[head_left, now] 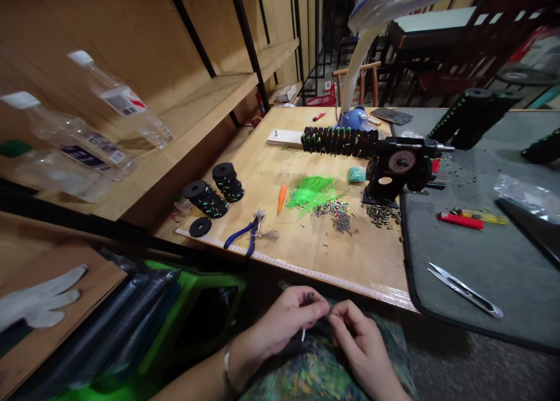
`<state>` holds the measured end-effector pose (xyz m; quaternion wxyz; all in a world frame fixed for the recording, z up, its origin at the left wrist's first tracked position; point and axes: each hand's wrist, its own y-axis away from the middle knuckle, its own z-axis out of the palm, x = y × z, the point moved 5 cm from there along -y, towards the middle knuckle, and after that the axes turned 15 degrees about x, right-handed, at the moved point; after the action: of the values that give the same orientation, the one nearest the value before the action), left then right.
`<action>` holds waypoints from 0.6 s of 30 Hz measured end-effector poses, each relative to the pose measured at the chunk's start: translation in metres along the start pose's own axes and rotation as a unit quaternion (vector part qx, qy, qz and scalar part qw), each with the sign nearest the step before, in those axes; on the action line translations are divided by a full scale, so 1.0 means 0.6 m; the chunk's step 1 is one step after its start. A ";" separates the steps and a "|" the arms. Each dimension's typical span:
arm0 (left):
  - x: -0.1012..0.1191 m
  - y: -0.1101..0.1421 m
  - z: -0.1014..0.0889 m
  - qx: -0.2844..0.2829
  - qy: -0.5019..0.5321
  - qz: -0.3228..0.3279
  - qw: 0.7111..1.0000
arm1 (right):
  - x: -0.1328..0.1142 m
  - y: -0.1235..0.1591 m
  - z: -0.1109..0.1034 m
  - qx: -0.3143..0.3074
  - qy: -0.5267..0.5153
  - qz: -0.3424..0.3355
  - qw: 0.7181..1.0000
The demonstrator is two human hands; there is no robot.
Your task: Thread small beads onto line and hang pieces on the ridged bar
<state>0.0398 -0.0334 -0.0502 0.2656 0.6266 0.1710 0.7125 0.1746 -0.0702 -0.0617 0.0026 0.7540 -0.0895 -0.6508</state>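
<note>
My left hand point(289, 319), a bangle on its wrist, is held over my lap in front of the table edge. Its thumb and fingers are pinched together. A small dark piece shows among the fingers and a thin white tip point(303, 334) sticks out below them; I cannot tell what they belong to. Close by on the right, my right hand point(361, 342) is also in a pinch, its fingertips almost meeting the left ones. Whatever it grips is too small to make out. Blue-handled pliers point(251, 234) lie nearest on the table.
Green strands point(312, 191), mixed beads point(332, 208) and small metal parts point(382, 214) lie mid-table. A black winding device point(400, 161) carries a row of black foam spools point(339, 141). Thread snips point(466, 290) rest on the grey mat point(437, 255). Bottles point(126, 106) stand on the left shelf.
</note>
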 end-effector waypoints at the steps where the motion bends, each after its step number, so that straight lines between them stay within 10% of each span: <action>1: 0.002 0.000 0.001 0.010 -0.009 0.008 1.000 | -0.003 0.000 -0.001 0.007 0.015 -0.020 1.000; 18: 0.055 0.014 0.005 0.076 -0.194 0.213 0.954 | -0.053 0.002 -0.047 0.095 0.118 -0.159 0.976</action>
<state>0.0391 -0.0206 -0.0183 0.0875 0.7932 0.0319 0.6018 0.1976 -0.0699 -0.0262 -0.1620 0.8268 -0.0287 -0.5379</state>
